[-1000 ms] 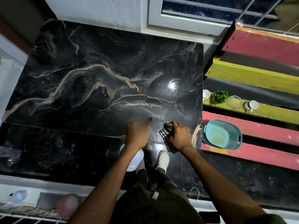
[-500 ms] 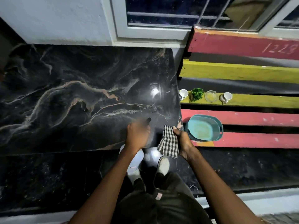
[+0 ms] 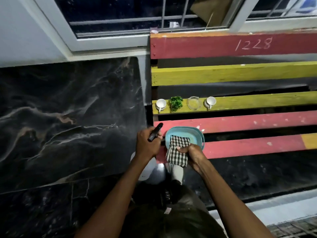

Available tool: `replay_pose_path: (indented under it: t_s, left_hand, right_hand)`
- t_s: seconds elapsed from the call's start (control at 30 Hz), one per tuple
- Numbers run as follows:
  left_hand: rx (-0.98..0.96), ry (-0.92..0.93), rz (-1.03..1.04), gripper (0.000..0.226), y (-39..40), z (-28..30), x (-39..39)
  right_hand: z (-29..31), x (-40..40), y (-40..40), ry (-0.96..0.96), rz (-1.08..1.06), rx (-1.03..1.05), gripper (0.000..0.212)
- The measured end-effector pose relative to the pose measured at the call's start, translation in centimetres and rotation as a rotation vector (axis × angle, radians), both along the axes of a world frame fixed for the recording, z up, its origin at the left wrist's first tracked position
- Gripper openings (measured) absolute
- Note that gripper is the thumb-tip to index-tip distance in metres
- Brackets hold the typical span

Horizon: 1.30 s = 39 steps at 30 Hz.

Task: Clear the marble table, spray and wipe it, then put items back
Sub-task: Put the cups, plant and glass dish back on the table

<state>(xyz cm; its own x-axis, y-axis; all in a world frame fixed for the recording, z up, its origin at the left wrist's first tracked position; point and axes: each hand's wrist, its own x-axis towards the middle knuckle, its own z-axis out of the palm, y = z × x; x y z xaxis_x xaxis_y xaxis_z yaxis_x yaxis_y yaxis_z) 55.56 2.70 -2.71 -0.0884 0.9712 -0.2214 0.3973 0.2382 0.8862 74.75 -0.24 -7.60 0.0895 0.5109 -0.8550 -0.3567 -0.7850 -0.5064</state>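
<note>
From the head camera, the black marble table (image 3: 68, 117) fills the left half of the frame, its top bare. To its right runs a bench (image 3: 240, 148) of red and yellow slats.

Low in the middle, the left hand (image 3: 147, 145) is curled tight around a dark spray bottle (image 3: 155, 134), whose nozzle points toward the upper right, over the gap between table and bench.

Just right of it, the right hand (image 3: 192, 155) has its fingers closed on a checked cloth (image 3: 177, 152); the cloth's far end lies in a teal basin (image 3: 197, 133) on the red slats.

On the yellow slat above stand, left to right, a white cup (image 3: 160, 104), a small green plant (image 3: 176, 102), a glass dish (image 3: 194, 103) and a second white cup (image 3: 209, 102).
</note>
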Motion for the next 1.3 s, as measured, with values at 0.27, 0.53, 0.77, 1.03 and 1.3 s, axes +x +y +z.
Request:
replay_pose_path:
  t_s: [0.27,0.53,0.77,1.03,1.3]
  left_hand:
    - [0.122,-0.004,0.014,0.011,3.6,-1.4,12.3]
    - [0.044,0.085,-0.130,0.043,6.4,-9.5,15.7]
    - [-0.040,0.182,-0.200,0.059,7.1,-15.5,15.7]
    - [-0.029,0.233,-0.292,0.078,5.1,-21.0,15.1]
    - [-0.091,0.317,-0.374,0.088,4.1,-24.6,14.0]
  right_hand:
    - [-2.8,11.5,5.6,-0.158,0.011,-0.033,0.032]
    - [-9.7,12.4,8.9,-0.309,0.071,-0.066,0.031]
    - [-16.0,11.8,8.9,-0.381,0.097,-0.212,0.043]
    - [-20.3,10.3,8.6,-0.440,0.120,-0.195,0.039]
    - [-21.7,10.3,7.9,-0.502,0.271,-0.174,0.046]
